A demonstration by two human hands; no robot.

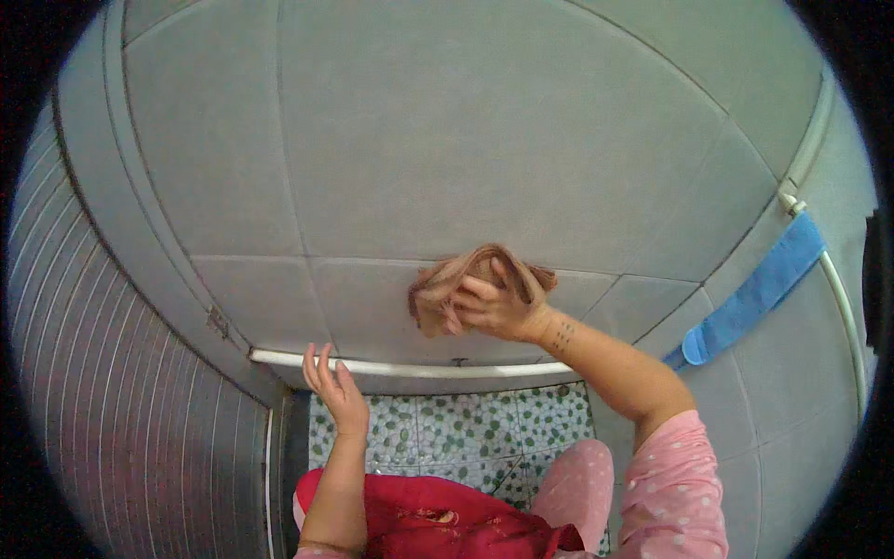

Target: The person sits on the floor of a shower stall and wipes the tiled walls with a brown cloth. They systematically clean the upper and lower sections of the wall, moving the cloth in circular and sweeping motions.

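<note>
My right hand presses a crumpled brown cloth flat against the grey tiled wall, just across a horizontal grout line. Its fingers dig into the folds, and part of the cloth bunches up above them. My left hand is raised with fingers apart and holds nothing. It is close to the left part of a white horizontal pipe that runs along the wall below the cloth. Whether the left fingertips touch the pipe, I cannot tell.
A blue strap hangs over a white pipe on the right wall. To the left stands a ribbed door panel beside its grey frame. Below is a floor with a green pebble pattern. My red apron covers my lap.
</note>
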